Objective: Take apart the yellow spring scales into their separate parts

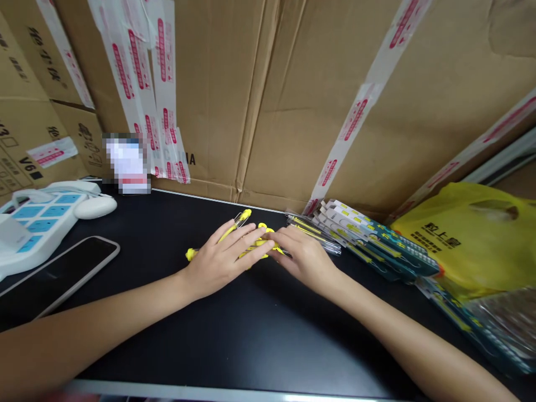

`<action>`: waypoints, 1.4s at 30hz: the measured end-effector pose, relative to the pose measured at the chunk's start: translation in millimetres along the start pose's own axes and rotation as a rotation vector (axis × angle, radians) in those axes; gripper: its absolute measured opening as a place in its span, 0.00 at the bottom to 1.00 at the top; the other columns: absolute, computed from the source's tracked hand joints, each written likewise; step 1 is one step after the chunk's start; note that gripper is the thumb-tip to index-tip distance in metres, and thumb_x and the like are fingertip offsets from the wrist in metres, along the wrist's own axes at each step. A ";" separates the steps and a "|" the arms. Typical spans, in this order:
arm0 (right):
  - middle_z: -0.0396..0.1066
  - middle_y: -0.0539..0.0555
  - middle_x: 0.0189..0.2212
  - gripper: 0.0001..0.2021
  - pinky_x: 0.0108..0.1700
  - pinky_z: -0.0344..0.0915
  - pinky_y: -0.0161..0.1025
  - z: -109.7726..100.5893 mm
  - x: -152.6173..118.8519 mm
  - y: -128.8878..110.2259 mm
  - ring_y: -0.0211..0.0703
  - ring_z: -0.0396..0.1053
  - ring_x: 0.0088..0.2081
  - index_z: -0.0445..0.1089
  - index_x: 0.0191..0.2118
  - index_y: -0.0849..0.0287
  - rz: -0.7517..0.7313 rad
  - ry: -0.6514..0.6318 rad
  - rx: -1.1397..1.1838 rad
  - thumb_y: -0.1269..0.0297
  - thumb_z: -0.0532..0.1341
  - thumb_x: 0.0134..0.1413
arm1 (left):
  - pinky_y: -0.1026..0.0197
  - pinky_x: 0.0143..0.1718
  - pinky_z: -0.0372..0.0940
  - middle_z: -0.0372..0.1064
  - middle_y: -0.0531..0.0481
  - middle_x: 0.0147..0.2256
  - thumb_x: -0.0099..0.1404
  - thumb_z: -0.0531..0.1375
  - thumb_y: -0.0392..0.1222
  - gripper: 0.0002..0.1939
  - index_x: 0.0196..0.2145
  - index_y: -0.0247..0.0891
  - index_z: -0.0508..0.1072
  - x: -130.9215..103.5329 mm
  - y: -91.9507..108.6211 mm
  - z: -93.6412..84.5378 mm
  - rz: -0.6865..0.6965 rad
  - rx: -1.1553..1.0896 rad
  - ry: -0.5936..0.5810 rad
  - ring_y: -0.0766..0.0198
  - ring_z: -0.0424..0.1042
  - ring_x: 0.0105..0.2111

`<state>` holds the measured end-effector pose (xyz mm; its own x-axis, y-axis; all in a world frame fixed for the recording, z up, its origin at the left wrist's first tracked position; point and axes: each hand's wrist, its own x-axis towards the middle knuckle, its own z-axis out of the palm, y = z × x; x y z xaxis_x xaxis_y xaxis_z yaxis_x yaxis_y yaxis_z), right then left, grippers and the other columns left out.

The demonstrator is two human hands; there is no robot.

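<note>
Several yellow pen-like items (247, 214) with clear parts lie in a loose group at the middle of the black table (251, 335). Over their left part rests my left hand (224, 254), palm down, its fingers stretched out and slightly spread. My right hand (304, 257) touches the right end of the same group, fingers bent together and pointing left; what its fingertips hold is too hidden to name. The fingertips of both hands nearly meet above the yellow pieces, which they partly cover.
Packaged items (368, 240) with green cards fan out on the right beside a yellow plastic bag (452, 234). On the left are a phone (62, 273), a white power strip (50, 218) and a white mouse-like object (96, 207). Taped cardboard (314, 84) walls the back.
</note>
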<state>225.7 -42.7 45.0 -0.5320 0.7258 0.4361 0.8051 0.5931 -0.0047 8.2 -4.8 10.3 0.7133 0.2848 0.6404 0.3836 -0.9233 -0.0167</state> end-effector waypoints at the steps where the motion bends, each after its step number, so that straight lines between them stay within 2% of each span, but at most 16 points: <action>1: 0.70 0.58 0.36 0.11 0.38 0.62 0.41 1.4 -2.5 -2.6 0.46 0.64 0.36 0.67 0.46 0.59 -0.006 0.009 -0.002 0.63 0.53 0.62 | 0.45 0.60 0.46 0.57 0.47 0.59 0.67 0.50 0.33 0.25 0.60 0.49 0.55 0.1 -1.1 1.6 -0.023 0.011 -0.014 0.55 0.56 0.59; 4: 0.70 0.58 0.37 0.12 0.40 0.62 0.42 7.0 -4.7 0.9 0.47 0.65 0.37 0.66 0.48 0.58 0.010 0.016 0.003 0.62 0.53 0.62 | 0.46 0.57 0.51 0.63 0.44 0.55 0.68 0.51 0.37 0.24 0.60 0.46 0.56 1.2 -8.5 5.1 -0.090 0.028 -0.064 0.53 0.61 0.55; 9: 0.71 0.57 0.36 0.13 0.40 0.62 0.42 14.1 -1.4 16.4 0.47 0.66 0.38 0.66 0.48 0.57 0.081 0.013 0.038 0.60 0.54 0.61 | 0.54 0.45 0.61 0.69 0.41 0.45 0.64 0.55 0.53 0.28 0.57 0.37 0.59 4.3 -25.5 2.0 -0.200 0.117 -0.140 0.53 0.68 0.43; 14: 0.71 0.56 0.36 0.11 0.39 0.63 0.41 24.5 -4.6 21.1 0.47 0.67 0.37 0.68 0.45 0.58 0.191 0.024 0.084 0.61 0.55 0.60 | 0.61 0.35 0.62 0.68 0.46 0.37 0.64 0.54 0.42 0.12 0.45 0.38 0.69 0.8 -48.8 2.9 -0.292 0.226 -0.275 0.58 0.68 0.37; 16: 0.71 0.57 0.36 0.11 0.39 0.63 0.41 31.8 -8.1 20.1 0.47 0.68 0.38 0.68 0.44 0.59 0.229 0.024 0.109 0.61 0.56 0.59 | 0.61 0.35 0.63 0.67 0.46 0.39 0.64 0.55 0.41 0.12 0.45 0.39 0.69 -0.6 -57.2 4.4 -0.308 0.201 -0.317 0.58 0.68 0.38; 18: 0.72 0.57 0.38 0.11 0.41 0.63 0.42 39.1 -11.0 18.9 0.48 0.68 0.40 0.68 0.44 0.60 0.235 0.029 0.127 0.61 0.57 0.58 | 0.56 0.43 0.63 0.67 0.44 0.43 0.62 0.57 0.43 0.16 0.48 0.39 0.68 0.5 -57.6 4.9 -0.308 0.145 -0.283 0.55 0.67 0.43; 20: 0.72 0.58 0.39 0.11 0.43 0.63 0.42 44.8 -11.9 18.7 0.48 0.68 0.41 0.67 0.44 0.60 0.211 0.042 0.133 0.61 0.56 0.58 | 0.45 0.53 0.55 0.63 0.40 0.50 0.59 0.59 0.47 0.25 0.54 0.39 0.64 5.2 -43.8 4.3 -0.226 0.072 -0.162 0.48 0.61 0.52; 21: 0.71 0.58 0.39 0.12 0.44 0.63 0.42 46.9 -11.4 19.4 0.48 0.67 0.41 0.67 0.44 0.61 0.186 0.051 0.136 0.61 0.56 0.59 | 0.43 0.57 0.50 0.61 0.41 0.53 0.61 0.58 0.47 0.25 0.55 0.41 0.62 8.7 -30.6 3.9 -0.106 0.015 -0.148 0.48 0.58 0.55; 23: 0.71 0.58 0.39 0.12 0.44 0.62 0.42 49.9 -9.4 22.3 0.47 0.66 0.41 0.67 0.45 0.61 0.124 0.073 0.150 0.60 0.54 0.60 | 0.47 0.57 0.52 0.65 0.45 0.51 0.64 0.54 0.45 0.19 0.53 0.47 0.65 17.3 6.1 5.2 0.265 -0.156 -0.168 0.54 0.63 0.53; 25: 0.71 0.58 0.38 0.13 0.43 0.62 0.41 52.2 -7.7 26.6 0.46 0.65 0.40 0.66 0.46 0.61 0.076 0.095 0.163 0.60 0.53 0.61 | 0.53 0.55 0.58 0.66 0.48 0.51 0.66 0.51 0.43 0.16 0.51 0.50 0.67 26.5 48.7 12.6 0.506 -0.275 -0.228 0.57 0.63 0.53; 26: 0.70 0.58 0.38 0.13 0.43 0.62 0.40 53.2 -7.5 28.9 0.45 0.65 0.39 0.66 0.47 0.61 0.059 0.101 0.166 0.60 0.53 0.61 | 0.54 0.53 0.60 0.64 0.51 0.53 0.67 0.50 0.41 0.16 0.51 0.51 0.67 31.1 68.5 19.5 0.583 -0.310 -0.251 0.58 0.61 0.55; 28: 0.70 0.57 0.38 0.13 0.42 0.62 0.40 54.7 -8.5 33.2 0.45 0.65 0.38 0.66 0.47 0.61 0.045 0.102 0.166 0.60 0.53 0.62 | 0.58 0.48 0.64 0.64 0.53 0.54 0.68 0.48 0.41 0.16 0.49 0.50 0.69 40.0 99.5 38.5 0.614 -0.385 -0.218 0.60 0.62 0.54; 30: 0.70 0.57 0.37 0.13 0.41 0.62 0.40 55.1 -10.5 36.6 0.45 0.65 0.38 0.66 0.47 0.60 0.043 0.106 0.170 0.60 0.53 0.62 | 0.58 0.42 0.66 0.66 0.53 0.51 0.68 0.49 0.40 0.14 0.46 0.50 0.70 48.5 116.2 59.6 0.616 -0.399 -0.149 0.59 0.65 0.51; 33: 0.70 0.57 0.36 0.13 0.40 0.62 0.40 53.3 -12.3 39.6 0.44 0.64 0.37 0.66 0.46 0.61 0.034 0.132 0.187 0.60 0.54 0.61 | 0.62 0.37 0.66 0.71 0.48 0.44 0.67 0.51 0.38 0.10 0.39 0.43 0.72 58.1 119.9 80.7 0.621 -0.275 -0.145 0.59 0.65 0.50; 35: 0.70 0.56 0.35 0.13 0.39 0.62 0.39 51.0 -11.6 40.2 0.44 0.64 0.36 0.66 0.46 0.61 0.027 0.147 0.206 0.60 0.55 0.60 | 0.63 0.37 0.65 0.71 0.46 0.40 0.67 0.52 0.37 0.09 0.38 0.39 0.72 59.7 113.6 82.9 0.608 -0.195 -0.153 0.59 0.65 0.50; 42: 0.68 0.54 0.31 0.11 0.38 0.62 0.38 41.6 -3.0 40.2 0.42 0.64 0.34 0.68 0.45 0.60 0.080 0.151 0.311 0.62 0.58 0.58 | 0.61 0.44 0.65 0.71 0.46 0.39 0.69 0.48 0.34 0.12 0.42 0.35 0.70 34.3 60.7 57.4 0.444 -0.020 -0.208 0.59 0.65 0.50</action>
<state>248.7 -6.5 6.1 -0.4066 0.7284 0.5515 0.7120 0.6309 -0.3082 89.6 -36.4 -12.8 0.9084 -0.0943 0.4073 0.0056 -0.9714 -0.2375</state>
